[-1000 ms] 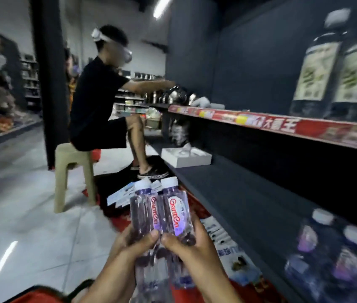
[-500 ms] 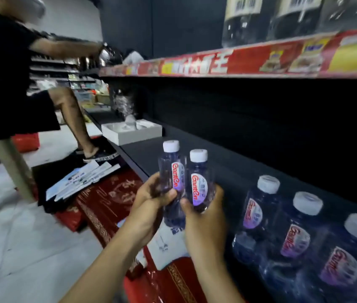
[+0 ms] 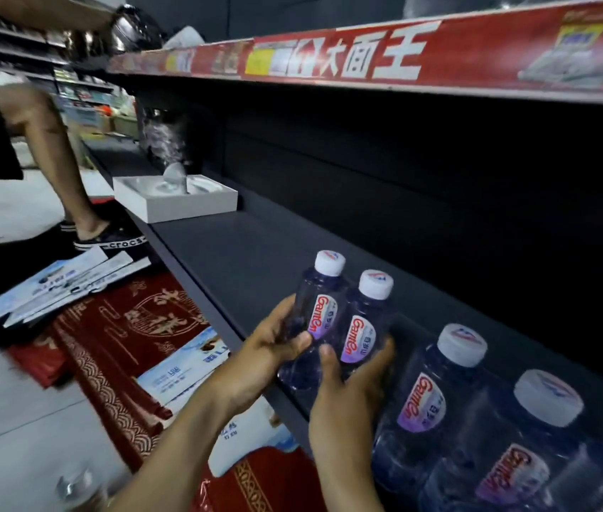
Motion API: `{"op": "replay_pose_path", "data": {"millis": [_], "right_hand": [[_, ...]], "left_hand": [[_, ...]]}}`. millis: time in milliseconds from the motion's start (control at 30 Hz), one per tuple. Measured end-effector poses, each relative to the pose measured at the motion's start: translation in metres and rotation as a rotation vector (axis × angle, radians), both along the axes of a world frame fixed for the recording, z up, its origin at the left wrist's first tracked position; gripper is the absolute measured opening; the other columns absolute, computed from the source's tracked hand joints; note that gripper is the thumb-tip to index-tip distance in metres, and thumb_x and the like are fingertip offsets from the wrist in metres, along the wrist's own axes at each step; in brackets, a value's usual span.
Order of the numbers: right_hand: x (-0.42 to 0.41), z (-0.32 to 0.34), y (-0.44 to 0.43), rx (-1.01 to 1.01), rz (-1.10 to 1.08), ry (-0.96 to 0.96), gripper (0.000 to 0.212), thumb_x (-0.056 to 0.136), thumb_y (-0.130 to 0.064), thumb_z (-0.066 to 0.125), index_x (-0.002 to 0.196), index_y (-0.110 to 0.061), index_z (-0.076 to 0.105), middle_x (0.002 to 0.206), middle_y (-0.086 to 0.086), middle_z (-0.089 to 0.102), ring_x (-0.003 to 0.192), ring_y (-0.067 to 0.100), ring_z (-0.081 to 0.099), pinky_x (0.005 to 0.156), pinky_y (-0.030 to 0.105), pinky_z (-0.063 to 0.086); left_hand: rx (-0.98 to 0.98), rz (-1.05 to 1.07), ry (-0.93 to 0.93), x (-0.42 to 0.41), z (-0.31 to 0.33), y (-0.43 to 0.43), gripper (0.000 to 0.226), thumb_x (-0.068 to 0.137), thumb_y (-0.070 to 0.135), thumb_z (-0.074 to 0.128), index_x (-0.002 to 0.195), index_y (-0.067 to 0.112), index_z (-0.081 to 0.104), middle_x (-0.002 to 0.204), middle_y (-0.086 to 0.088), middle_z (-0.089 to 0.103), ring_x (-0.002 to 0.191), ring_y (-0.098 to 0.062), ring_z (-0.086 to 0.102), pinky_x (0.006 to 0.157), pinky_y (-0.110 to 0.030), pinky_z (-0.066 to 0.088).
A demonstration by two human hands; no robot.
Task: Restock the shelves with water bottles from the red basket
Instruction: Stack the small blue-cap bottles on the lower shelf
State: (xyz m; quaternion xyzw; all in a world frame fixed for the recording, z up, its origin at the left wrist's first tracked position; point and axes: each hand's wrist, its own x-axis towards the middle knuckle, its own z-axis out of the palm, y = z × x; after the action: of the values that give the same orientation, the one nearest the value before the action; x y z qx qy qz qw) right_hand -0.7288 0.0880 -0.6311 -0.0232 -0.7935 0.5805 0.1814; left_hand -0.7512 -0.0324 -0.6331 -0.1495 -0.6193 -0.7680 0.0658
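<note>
"Ganten" runs upward in red letters on the white-and-purple labels of the two held bottles [image 3: 324, 315], clasped between the left grip [image 3: 266, 349] and right grip [image 3: 348, 400], and again on the shelved bottles [image 3: 421, 400] just right of the right grip. Above the grips, the red strip [image 3: 477, 49] shows large white "大面王". Far left of them, a sandal [image 3: 122, 243] strap reads "crocs". Print on the leaflets [image 3: 181, 371] below the left grip is too blurred to read.
</note>
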Motion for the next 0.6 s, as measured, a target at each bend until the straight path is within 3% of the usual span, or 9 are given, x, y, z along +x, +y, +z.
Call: {"op": "replay_pose_path", "data": {"millis": [167,333,500,600], "right_hand": [[0.003,-0.002,0.000,0.030,-0.021,0.010,0.081,0.091,-0.036,0.062,0.153,-0.027,0.011,0.158,0.007,0.029,0.140,0.029,0.035,0.111,0.048,0.035],[0.008,-0.004,0.002,0.027,-0.013,-0.039,0.079,0.092,-0.019,0.065,0.153,-0.020,0.015,0.155,0.011,0.032,0.139,0.027,0.036,0.111,0.042,0.035],[0.017,-0.007,0.001,0.028,0.011,-0.057,0.074,0.097,-0.025,0.053,0.155,-0.021,0.007,0.161,0.011,0.021,0.146,0.027,0.026,0.118,0.043,0.028],[0.032,-0.002,-0.004,0.008,-0.003,-0.021,0.074,0.089,-0.039,0.038,0.153,-0.037,0.002,0.162,0.010,0.015,0.147,0.024,0.017,0.113,0.024,0.007]], "left_hand": [[-0.260,0.089,-0.014,0.012,0.001,-0.009,0.062,0.088,0.023,0.066,0.140,0.048,0.043,0.139,0.003,0.048,0.131,-0.007,0.048,0.113,-0.039,0.040],[-0.220,0.181,-0.003,0.015,-0.001,-0.005,0.054,0.091,-0.004,0.062,0.137,0.018,0.046,0.131,-0.004,0.060,0.125,-0.018,0.056,0.107,-0.047,0.045],[-0.240,0.191,0.005,0.012,-0.006,-0.004,0.047,0.094,-0.001,0.058,0.135,0.020,0.050,0.129,0.005,0.064,0.124,-0.012,0.058,0.103,-0.033,0.049],[-0.228,0.188,0.018,0.011,-0.008,-0.003,0.047,0.094,-0.001,0.057,0.135,0.022,0.050,0.130,0.008,0.064,0.125,-0.010,0.057,0.099,-0.024,0.050]]}}
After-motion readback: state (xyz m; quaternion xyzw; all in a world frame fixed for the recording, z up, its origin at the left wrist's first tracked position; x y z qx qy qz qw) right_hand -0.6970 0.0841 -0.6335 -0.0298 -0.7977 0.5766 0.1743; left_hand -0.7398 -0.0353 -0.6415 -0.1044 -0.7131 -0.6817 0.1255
